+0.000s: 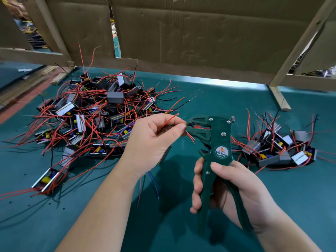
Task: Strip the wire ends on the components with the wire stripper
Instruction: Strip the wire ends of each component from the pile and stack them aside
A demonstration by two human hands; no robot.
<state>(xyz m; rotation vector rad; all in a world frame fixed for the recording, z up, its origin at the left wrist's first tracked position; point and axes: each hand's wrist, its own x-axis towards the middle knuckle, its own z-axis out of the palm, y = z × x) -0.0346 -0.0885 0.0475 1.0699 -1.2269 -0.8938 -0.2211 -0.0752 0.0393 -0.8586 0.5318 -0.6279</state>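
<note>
- Wire stripper [218, 142] is standing upright above green mat [200, 99], head pointing left; right hand [227, 188] is gripping both handles, fingers curled round them.
- Left hand [151, 140] is pinching black wire [171, 125] between thumb and forefinger, its end sitting in the stripper's jaws.
- Components are lying in 2 heaps: large pile [94, 113] left, small pile [280, 148] right.

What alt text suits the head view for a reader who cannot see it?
A person's left hand holds a thin black wire to the head of a green wire stripper gripped by the right hand. Piles of red-wired components lie on the green table.
</note>
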